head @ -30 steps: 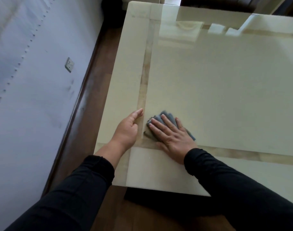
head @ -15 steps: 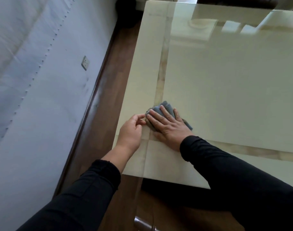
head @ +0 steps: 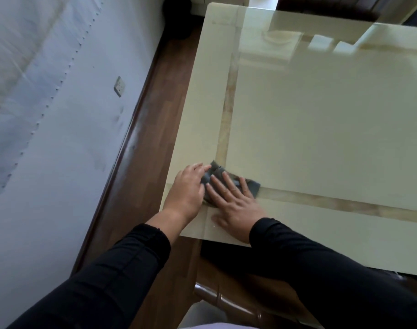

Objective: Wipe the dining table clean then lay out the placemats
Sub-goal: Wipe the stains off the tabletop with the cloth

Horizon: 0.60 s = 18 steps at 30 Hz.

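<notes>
A glossy cream dining table (head: 321,119) with tan inlay stripes fills the right of the view. A small grey cloth (head: 253,185) lies near its near-left corner, where two stripes cross. My right hand (head: 236,203) lies flat on the cloth, fingers spread, pressing it onto the table. My left hand (head: 187,189) is beside it, fingertips pinching the cloth's left edge. No placemats are in view.
A white wall with a socket (head: 119,86) runs along the left. A strip of brown wood floor (head: 155,138) separates it from the table. A wooden chair back (head: 226,302) sits under the near table edge. A dark object (head: 176,7) stands at the far corner.
My left hand has moved from resting beside the cloth to gripping its left edge. The right hand with the cloth has shifted slightly toward the table's corner, and the view has swung left.
</notes>
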Motion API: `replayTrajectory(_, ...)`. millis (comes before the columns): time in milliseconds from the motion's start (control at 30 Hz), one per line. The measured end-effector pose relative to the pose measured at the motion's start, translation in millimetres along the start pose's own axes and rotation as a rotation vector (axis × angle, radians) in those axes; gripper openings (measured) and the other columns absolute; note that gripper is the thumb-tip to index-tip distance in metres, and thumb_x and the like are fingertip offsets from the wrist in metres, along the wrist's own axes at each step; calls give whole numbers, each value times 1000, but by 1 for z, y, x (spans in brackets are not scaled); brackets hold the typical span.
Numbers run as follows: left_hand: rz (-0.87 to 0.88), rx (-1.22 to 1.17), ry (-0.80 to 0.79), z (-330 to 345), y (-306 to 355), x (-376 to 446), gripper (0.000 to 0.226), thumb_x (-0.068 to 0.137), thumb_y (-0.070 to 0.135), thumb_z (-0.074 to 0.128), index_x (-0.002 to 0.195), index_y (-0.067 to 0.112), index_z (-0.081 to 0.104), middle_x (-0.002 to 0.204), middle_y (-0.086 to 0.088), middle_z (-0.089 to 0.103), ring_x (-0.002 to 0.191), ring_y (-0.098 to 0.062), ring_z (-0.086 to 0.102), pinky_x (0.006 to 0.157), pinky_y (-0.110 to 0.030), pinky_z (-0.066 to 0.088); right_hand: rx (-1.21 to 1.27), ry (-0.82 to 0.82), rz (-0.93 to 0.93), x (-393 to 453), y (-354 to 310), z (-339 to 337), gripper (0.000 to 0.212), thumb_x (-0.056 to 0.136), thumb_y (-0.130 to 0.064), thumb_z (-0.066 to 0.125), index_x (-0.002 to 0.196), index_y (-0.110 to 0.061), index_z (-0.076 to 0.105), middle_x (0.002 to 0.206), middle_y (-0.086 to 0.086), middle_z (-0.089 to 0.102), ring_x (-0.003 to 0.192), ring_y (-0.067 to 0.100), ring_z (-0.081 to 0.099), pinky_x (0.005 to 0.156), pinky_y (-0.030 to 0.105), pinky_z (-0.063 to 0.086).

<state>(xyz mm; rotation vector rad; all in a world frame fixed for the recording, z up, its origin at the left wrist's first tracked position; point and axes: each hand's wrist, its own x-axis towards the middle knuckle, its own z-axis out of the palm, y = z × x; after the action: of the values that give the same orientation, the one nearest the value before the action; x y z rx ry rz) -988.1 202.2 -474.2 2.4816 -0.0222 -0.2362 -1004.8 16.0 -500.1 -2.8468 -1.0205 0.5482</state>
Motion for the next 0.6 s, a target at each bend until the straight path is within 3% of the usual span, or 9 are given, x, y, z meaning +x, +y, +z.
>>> replayTrajectory(133, -4, 75, -126, -7, -13, -19, 51, 95, 14, 58, 145, 23, 50, 149, 2, 47, 138, -18, 38, 119, -31, 25, 63, 71, 51, -10, 1, -11, 77, 95, -58, 35, 157, -35, -3, 165, -10, -13, 150, 21, -23, 122, 50, -6)
replayTrajectory(233, -49, 101, -107, -11, -9, -24, 53, 96, 26, 60, 147, 26, 46, 144, 4, 47, 133, -17, 40, 117, -32, 29, 103, 194, 384, -22, 6, -15, 70, 95, -50, 46, 156, -33, 18, 165, 3, 14, 151, 30, 8, 120, 48, 21)
replayTrajectory(333, -92, 97, -99, -7, 2, -29, 56, 95, 32, 62, 148, 29, 43, 136, 4, 45, 126, -18, 43, 112, -33, 36, 100, 192, 501, -25, -8, -7, 63, 89, -29, 59, 148, -24, 38, 148, 13, 39, 130, 35, 36, 99, 47, 44)
replayTrajectory(433, -157, 119, -106, -2, 8, -36, 52, 93, 31, 65, 141, 29, 46, 132, 1, 46, 120, -22, 47, 106, -37, 41, 128, 195, 472, -14, -21, -8, 64, 87, -15, 54, 149, -21, 39, 152, 11, 39, 131, 33, 32, 101, 44, 42)
replayTrajectory(600, -303, 139, -118, -14, -5, -46, 32, 92, 22, 63, 120, 20, 49, 122, -8, 53, 111, -31, 56, 88, -43, 46, 156, 63, 241, 2, -44, -20, 70, 91, -15, 48, 155, -24, 22, 163, 7, 18, 141, 34, 20, 117, 40, 26)
